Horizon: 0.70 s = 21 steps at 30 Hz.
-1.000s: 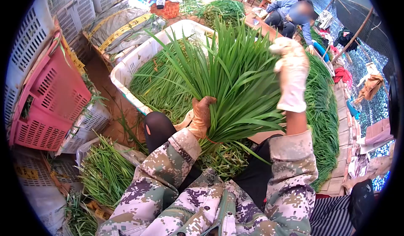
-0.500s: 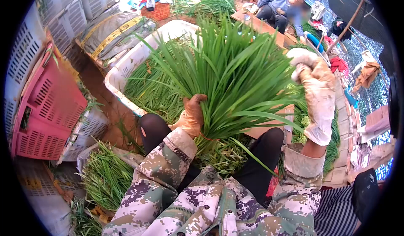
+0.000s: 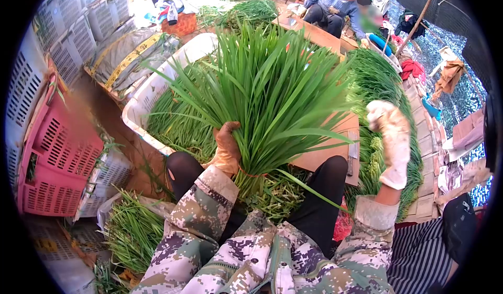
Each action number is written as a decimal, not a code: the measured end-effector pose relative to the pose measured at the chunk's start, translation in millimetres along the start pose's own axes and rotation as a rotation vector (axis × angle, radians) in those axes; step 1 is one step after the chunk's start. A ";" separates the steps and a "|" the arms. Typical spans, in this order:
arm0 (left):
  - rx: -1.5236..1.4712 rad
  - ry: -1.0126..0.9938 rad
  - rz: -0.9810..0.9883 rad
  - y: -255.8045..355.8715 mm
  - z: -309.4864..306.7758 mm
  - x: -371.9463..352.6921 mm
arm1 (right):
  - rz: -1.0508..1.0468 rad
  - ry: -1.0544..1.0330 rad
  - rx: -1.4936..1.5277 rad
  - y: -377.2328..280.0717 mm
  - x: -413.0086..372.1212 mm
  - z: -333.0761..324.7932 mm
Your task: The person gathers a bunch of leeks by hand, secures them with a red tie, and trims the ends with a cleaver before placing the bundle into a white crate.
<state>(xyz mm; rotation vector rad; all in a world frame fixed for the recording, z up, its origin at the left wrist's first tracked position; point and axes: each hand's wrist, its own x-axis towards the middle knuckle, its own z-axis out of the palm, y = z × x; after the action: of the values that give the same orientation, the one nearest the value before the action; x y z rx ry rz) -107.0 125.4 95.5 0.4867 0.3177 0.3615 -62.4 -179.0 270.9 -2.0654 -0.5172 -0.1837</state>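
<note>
Right hand dropped from the leaf tips, now right of the bunch, apart; grip unclear. Left hand clenches the base above the knees, leaves fanning up and away.

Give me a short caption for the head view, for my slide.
Gloved left hand grips a chive bunch; right hand hovers beside it.

Leaf bundle centre, in left hand – leaf crate behind it. Crate stack far left. Board right of bundle; right hand over leaf pile further right.
</note>
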 end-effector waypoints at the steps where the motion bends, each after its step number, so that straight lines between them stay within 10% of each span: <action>1: 0.040 0.004 0.036 -1.8 -4.2 4.6 | -0.093 -0.024 -0.300 30.6 -1.6 -3.9; 2: 0.040 0.004 0.036 -7.4 -9.3 4.3 | -0.175 -0.051 -0.604 56.6 -9.1 -5.9; 4: 0.105 0.134 0.154 -10.3 -15.9 13.4 | 0.396 -0.332 -0.127 68.4 -38.6 16.7; 10: 0.004 0.192 0.128 -9.8 -13.5 15.0 | 0.493 -0.959 -0.197 60.2 -92.5 109.4; 13: -0.022 0.258 0.152 -6.9 -8.3 10.3 | 0.134 -0.857 0.174 119.9 -115.5 168.9; 21: 0.322 0.050 0.350 -31.6 -40.8 18.5 | 0.288 -0.281 0.428 80.5 -67.0 222.4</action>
<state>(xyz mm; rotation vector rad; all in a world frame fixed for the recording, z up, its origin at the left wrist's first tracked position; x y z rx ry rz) -97.7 123.1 41.5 0.8551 0.3412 0.6688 -104.9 -45.7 68.8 -1.7234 -0.3796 0.3637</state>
